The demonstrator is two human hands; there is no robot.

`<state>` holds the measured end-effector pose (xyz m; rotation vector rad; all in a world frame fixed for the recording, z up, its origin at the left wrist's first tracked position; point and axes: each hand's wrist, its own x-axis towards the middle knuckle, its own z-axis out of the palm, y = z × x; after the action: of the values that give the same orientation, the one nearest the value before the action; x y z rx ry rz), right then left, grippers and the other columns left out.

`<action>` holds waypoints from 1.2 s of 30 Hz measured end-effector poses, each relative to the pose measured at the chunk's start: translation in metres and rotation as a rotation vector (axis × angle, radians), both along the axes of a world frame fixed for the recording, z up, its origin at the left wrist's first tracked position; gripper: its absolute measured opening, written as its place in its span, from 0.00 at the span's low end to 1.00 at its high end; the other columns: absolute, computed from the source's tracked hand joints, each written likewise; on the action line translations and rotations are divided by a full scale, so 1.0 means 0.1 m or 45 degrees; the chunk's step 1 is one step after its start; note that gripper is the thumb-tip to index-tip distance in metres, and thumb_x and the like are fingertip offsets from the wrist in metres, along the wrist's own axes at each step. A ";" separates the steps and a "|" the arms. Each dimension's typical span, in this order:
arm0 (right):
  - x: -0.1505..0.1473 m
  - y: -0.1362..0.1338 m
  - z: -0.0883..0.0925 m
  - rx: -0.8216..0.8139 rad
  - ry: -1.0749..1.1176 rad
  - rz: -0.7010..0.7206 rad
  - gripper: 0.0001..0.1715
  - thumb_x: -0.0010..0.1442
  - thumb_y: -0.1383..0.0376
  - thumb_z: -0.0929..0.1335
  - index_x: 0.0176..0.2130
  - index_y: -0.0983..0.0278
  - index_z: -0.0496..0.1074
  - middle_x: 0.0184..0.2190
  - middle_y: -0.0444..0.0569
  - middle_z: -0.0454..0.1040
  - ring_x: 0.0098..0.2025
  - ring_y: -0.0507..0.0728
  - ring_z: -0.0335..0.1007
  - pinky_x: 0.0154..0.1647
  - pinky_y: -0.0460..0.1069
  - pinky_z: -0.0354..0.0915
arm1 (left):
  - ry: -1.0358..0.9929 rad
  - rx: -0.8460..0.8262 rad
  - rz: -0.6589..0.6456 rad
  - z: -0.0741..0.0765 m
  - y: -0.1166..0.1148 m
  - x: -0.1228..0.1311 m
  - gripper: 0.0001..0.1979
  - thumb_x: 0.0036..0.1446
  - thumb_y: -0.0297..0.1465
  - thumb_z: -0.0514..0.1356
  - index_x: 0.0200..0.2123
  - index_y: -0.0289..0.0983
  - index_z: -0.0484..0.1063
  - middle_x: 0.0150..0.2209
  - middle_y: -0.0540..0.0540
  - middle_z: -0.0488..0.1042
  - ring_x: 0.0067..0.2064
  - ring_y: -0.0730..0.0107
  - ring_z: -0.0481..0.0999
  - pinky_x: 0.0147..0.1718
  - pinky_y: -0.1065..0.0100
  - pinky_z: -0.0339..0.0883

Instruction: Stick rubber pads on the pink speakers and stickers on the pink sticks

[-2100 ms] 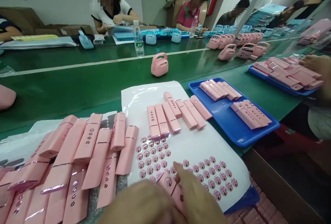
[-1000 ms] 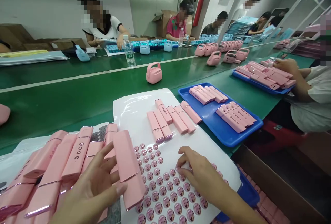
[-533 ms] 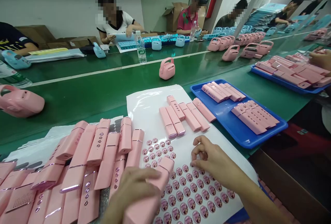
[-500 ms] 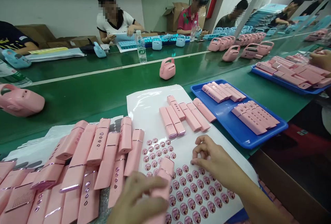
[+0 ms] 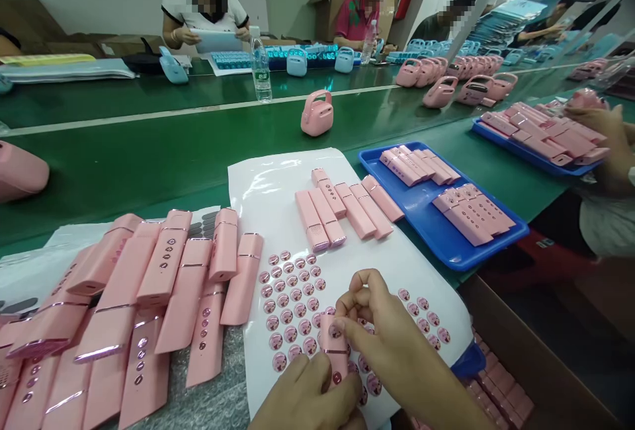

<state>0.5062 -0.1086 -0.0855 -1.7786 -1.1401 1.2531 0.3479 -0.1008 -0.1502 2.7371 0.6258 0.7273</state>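
One pink stick (image 5: 335,343), gripped by the left hand (image 5: 312,395), has been brought under the curled right hand (image 5: 376,323); its twelve-o'clock end is met by a sticker (image 5: 336,331), perhaps pinched.

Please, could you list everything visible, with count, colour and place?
held case: one, pink, bottom middle
sheet: one, white, centre
stickers: many, pink, on sheet
trays: at least two, blue, right
other cases: many, pink, left, sheet, trays
table: one, green, throughout
handled boxes: many, pink or blue, table
bottles: at least two, clear, far side
co-workers: several, varied shirts, far side, right
cartons: several, brown, back
left hand: one, gripping held case
right hand: one, at case's top
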 end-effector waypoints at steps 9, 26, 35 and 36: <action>-0.02 -0.01 0.04 -0.041 -0.152 0.033 0.13 0.58 0.74 0.60 0.39 0.59 0.53 0.30 0.42 0.69 0.32 0.54 0.69 0.31 0.49 0.64 | -0.091 0.301 -0.064 0.04 -0.02 0.12 0.10 0.45 0.18 0.55 0.19 0.37 0.61 0.24 0.52 0.64 0.24 0.71 0.54 0.21 0.65 0.45; -0.04 0.00 0.03 -0.011 -0.322 0.082 0.13 0.56 0.76 0.61 0.36 0.59 0.55 0.30 0.42 0.69 0.31 0.54 0.68 0.29 0.48 0.64 | -0.119 0.252 -0.072 0.05 -0.01 0.14 0.10 0.44 0.20 0.57 0.18 0.37 0.60 0.23 0.51 0.61 0.24 0.72 0.52 0.22 0.65 0.42; -0.02 0.05 0.02 -0.009 -0.280 0.104 0.13 0.54 0.75 0.62 0.34 0.58 0.55 0.28 0.40 0.69 0.30 0.53 0.67 0.28 0.47 0.63 | -0.151 0.265 -0.068 0.11 0.02 0.15 0.11 0.44 0.18 0.57 0.17 0.37 0.61 0.22 0.50 0.64 0.23 0.72 0.49 0.20 0.66 0.42; -0.01 0.05 0.00 -0.006 -0.285 0.098 0.12 0.54 0.74 0.63 0.34 0.58 0.56 0.28 0.40 0.68 0.31 0.53 0.67 0.28 0.47 0.63 | -0.136 0.268 -0.072 0.12 0.03 0.15 0.10 0.45 0.19 0.57 0.18 0.37 0.62 0.22 0.50 0.65 0.23 0.71 0.50 0.20 0.66 0.43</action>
<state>0.5051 -0.1040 -0.0855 -1.9314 -1.3427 1.1210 0.3633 -0.0982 -0.1381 2.8665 0.4711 0.9691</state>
